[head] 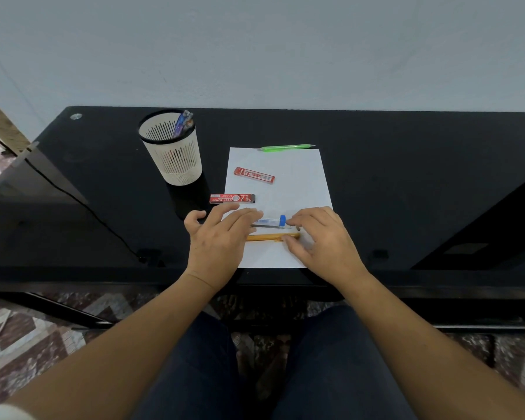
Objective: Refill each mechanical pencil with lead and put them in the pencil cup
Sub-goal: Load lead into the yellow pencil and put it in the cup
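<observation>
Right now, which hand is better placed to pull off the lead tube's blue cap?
Likely the right hand: its fingertips sit at the blue cap, while the left hand lies over the other end of the lead tube.

A plain pale grey-blue wall (255, 50) rose behind a glossy black glass-topped desk (406, 177), whose far left corner carried a small round silver fitting (76, 116). A thin black cable (73, 196) ran slantwise at the desk's left side. Below lay a floor of maroon-and-white patterned tiles (28, 344), evenly lit.
</observation>
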### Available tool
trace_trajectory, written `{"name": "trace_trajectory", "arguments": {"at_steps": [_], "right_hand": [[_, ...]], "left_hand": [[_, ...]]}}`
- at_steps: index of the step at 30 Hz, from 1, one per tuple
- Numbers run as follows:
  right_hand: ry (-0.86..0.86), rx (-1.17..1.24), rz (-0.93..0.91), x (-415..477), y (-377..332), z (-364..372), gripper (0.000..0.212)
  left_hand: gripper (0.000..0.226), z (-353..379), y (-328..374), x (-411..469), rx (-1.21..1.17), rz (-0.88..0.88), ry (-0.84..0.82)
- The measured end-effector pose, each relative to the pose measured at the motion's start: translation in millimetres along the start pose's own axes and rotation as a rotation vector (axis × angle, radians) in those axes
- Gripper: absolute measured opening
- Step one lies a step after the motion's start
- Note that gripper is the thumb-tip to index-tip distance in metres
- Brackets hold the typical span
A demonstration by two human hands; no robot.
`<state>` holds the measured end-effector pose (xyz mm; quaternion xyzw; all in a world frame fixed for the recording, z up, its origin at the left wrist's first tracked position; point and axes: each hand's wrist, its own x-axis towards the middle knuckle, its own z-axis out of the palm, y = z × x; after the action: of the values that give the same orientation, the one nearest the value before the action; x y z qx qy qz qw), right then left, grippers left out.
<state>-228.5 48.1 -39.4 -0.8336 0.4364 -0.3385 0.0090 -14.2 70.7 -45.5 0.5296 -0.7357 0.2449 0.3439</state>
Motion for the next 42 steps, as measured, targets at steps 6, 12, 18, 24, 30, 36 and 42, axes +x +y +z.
{"name": "trace_trajectory", "arguments": {"at_steps": [6, 12, 18, 24, 30, 36, 42], "right_hand": [[0.033, -0.007, -0.012, 0.1, -1.5, -1.0, 0.015], [0.031, -0.004, -0.012, 0.3, -1.3, -0.8, 0.010], [0.040, 0.005, 0.037, -0.2, -1.2, 0.7, 0.009], [0.078, 0.097, 0.103, -0.9, -2.5, 0.1, 0.016], [0.118, 0.161, 0.206, -2.6, -3.2, -1.0, 0.013], [0.123, 0.155, 0.231, -3.1, -2.2, -0.7, 0.024], [0.134, 0.109, 0.220, -1.9, -2.6, 0.1, 0.015]], "left_hand": [[0.031, 0.2, -0.3, -0.1, -0.004, -0.029, -0.029], [0.029, 0.1, 0.0, 0.5, -0.033, -0.038, -0.037], [0.030, -0.7, 0.3, 0.7, -0.031, -0.104, -0.090], [0.034, -2.4, 1.0, 3.5, -0.037, -0.202, -0.195], [0.027, 1.5, -1.7, 2.7, -0.022, -0.336, -0.267], [0.026, 3.3, -1.4, 1.5, -0.027, -0.356, -0.219], [0.025, 0.8, -1.1, 1.1, -0.033, -0.322, -0.194]]}}
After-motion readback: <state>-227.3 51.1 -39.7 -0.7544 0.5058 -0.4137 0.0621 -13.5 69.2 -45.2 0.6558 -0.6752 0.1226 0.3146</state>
